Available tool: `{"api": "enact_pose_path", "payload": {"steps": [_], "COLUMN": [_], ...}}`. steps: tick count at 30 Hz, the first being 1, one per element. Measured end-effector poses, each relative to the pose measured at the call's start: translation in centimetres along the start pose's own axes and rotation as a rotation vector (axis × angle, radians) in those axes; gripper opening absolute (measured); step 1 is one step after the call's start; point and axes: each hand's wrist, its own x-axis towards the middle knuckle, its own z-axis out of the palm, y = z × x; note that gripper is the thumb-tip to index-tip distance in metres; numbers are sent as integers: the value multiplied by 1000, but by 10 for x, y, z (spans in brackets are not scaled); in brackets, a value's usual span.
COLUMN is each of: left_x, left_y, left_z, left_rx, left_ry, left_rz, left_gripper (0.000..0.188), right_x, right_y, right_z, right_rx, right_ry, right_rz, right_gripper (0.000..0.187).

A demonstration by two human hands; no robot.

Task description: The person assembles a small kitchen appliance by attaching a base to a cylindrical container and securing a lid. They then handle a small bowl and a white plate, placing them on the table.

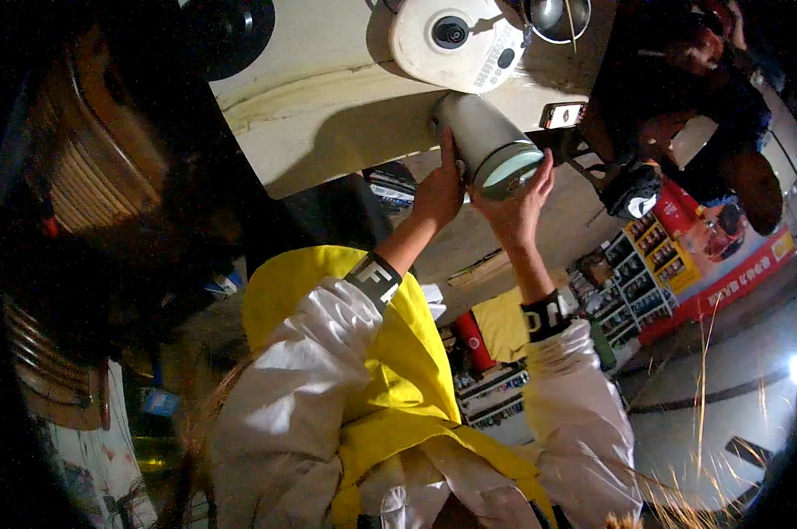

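Observation:
Both my hands hold a grey cylindrical jar (485, 128), tilted, with one end toward me showing a pale green round face (508, 169). My left hand (438, 192) is closed around its left side, the thumb laid along the wall. My right hand (513, 212) grips the near end from the right, fingers up along the rim. Just beyond the jar, a round white appliance base (416, 40) sits on the table, with a black coupling (450, 33) in its middle and a dark round control by its edge.
The pale table (257, 115) has a worn edge. A phone (563, 115) lies by its right edge. A metal bowl (579, 26) with a thin stick stands at the far right, and a black round object (231, 35) at the far left. Another person (680, 97) is on the right.

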Motion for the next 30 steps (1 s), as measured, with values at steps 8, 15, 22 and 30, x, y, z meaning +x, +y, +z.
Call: {"api": "enact_pose_path", "payload": {"steps": [8,15,22,30], "left_x": [0,0,4,6], "left_y": [-2,-4,-6,-8], "left_z": [2,2,2,8], "left_rx": [19,-32,-81,-76], "left_ry": [32,93,65,90], "left_rz": [63,136,97,73], "left_gripper": [98,96,95,94], "right_x": [78,17,8,15], "right_y": [32,-10,-16,-10], "right_z": [-50,-46,-35,-47], "right_rx": [-713,-131,-183,-425], "right_ry": [-157,-107,-133,-277], "right_rz": [-1478,-375,-222,-515], "right_gripper": [118,129,124,110]}}
